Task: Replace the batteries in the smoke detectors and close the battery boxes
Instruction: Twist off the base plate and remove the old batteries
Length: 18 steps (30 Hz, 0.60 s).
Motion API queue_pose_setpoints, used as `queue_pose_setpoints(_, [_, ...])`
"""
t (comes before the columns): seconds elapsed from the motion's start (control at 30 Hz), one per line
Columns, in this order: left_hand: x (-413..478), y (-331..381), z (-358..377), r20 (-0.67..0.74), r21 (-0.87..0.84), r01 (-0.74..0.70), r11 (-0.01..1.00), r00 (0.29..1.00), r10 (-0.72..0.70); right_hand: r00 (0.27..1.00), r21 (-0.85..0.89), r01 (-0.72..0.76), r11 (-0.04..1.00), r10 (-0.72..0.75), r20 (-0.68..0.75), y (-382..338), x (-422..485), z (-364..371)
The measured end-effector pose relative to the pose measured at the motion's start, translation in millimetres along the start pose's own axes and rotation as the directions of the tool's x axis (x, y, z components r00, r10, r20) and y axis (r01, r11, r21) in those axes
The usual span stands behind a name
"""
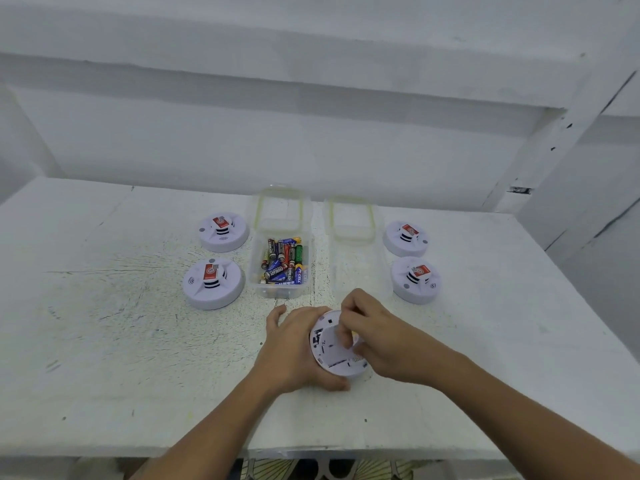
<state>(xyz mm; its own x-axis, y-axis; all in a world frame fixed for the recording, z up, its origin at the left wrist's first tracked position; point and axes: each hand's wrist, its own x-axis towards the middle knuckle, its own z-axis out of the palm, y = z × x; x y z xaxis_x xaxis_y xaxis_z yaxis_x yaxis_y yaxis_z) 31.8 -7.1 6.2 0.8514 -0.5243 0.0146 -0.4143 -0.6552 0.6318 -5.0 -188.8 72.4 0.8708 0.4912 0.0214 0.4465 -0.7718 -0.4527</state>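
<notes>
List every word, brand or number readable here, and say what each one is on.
"EVEREADY": on the blue and black battery in the clear box.
"CELL": on the blue battery beside it; any letters before it are unclear.
Red label on each resting smoke detector: too small to read.
Other batteries and the underside of the upturned detector: blurred, nothing readable.

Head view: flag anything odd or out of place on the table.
Nothing is spilled. Only the held smoke detector differs: back up, tilted in the left hand, with the right hand at its back.
</notes>
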Motion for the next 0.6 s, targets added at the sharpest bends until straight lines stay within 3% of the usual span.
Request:
queue_pose_setpoints(0.13, [-2,3,-3,-0.009,-0.014,-0.007,1.000,1.000,0.007,0.943,0.293,-0.170,0.941,0.241,-0.228,-4,-19,6])
queue_pose_setpoints(0.27, [-3,4,-7,0.002,-0.005,0.005,1.000,1.000,-0.005,0.690,0.430,-0.458,0.778,0.616,-0.380,12,-38,13])
queue_pose_setpoints(0.37, [-2,4,-6,0.012,0.010,0.019,1.000,1.000,-0.019,0.595,0.336,-0.648,0.684,0.729,-0.338,34,-50,29])
queue_pose_setpoints(0.5, [-5,7,-9,0.020,0.014,0.029,0.999,0.999,-0.029,0.600,0.037,-0.715,0.698,0.641,-0.479,45,-55,51])
queue_pose_setpoints(0.6, [-6,9,-11,0.037,0.014,0.020,1.000,0.999,-0.021,0.578,-0.105,-0.767,0.633,0.612,-0.540,42,-55,54])
